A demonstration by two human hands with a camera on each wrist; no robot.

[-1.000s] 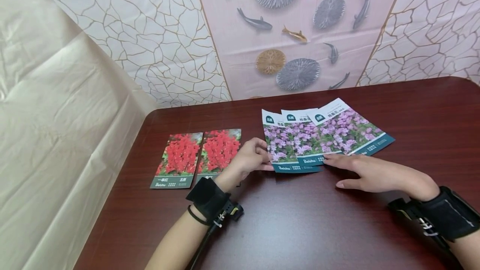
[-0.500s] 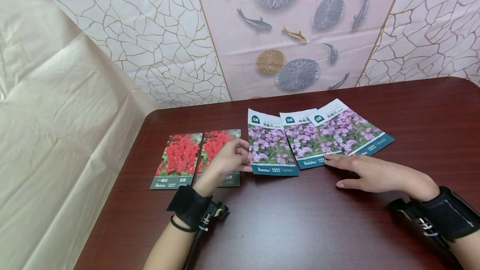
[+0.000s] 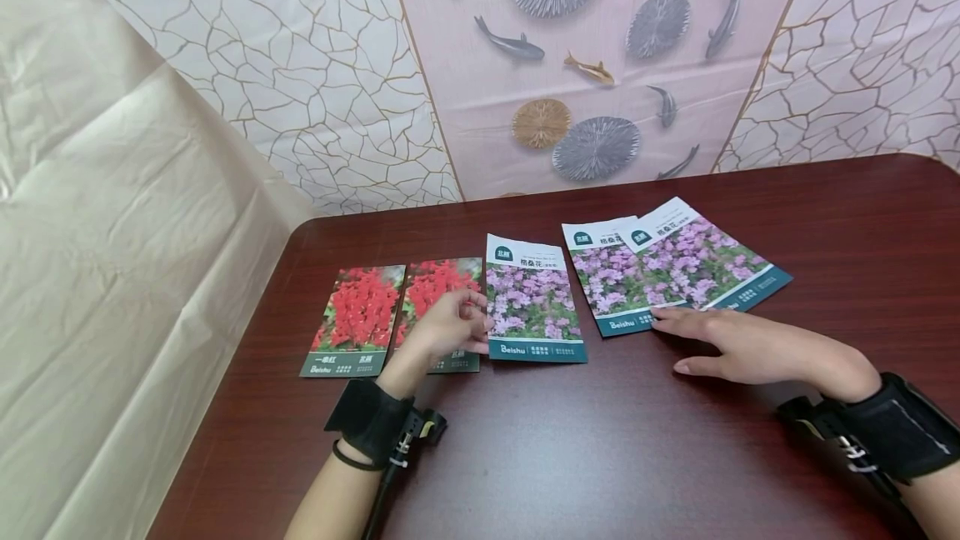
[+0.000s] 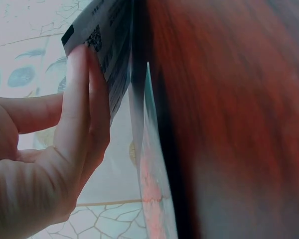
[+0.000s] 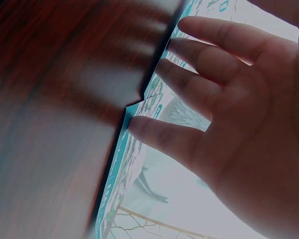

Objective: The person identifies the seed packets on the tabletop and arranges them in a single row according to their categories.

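Note:
My left hand (image 3: 442, 327) pinches the left edge of a seed packet (image 3: 536, 302) printed with purple flowers. In the left wrist view, fingers lie against its printed back (image 4: 114, 37), and that packet is raised off the table. Two more purple-flower packets overlap to its right, a middle packet (image 3: 603, 277) partly under a slanted packet (image 3: 701, 261). The right hand (image 3: 738, 346) rests its fingertips on their lower edges; the right wrist view shows its fingers (image 5: 199, 84) straight and spread. Two red-flower packets lie at left, an outer packet (image 3: 356, 311) and an inner packet (image 3: 438, 282) partly hidden by my left hand.
The dark red wooden table (image 3: 570, 440) has its far edge against a patterned wall cloth (image 3: 480, 98) with fish designs. Along the left side hangs a pale creased sheet (image 3: 112, 232). Black straps with small cameras sit on both wrists.
The left hand has drawn one purple-flower packet left, away from the other two, then a little toward me beside the red ones. My right hand has stayed nearly in place.

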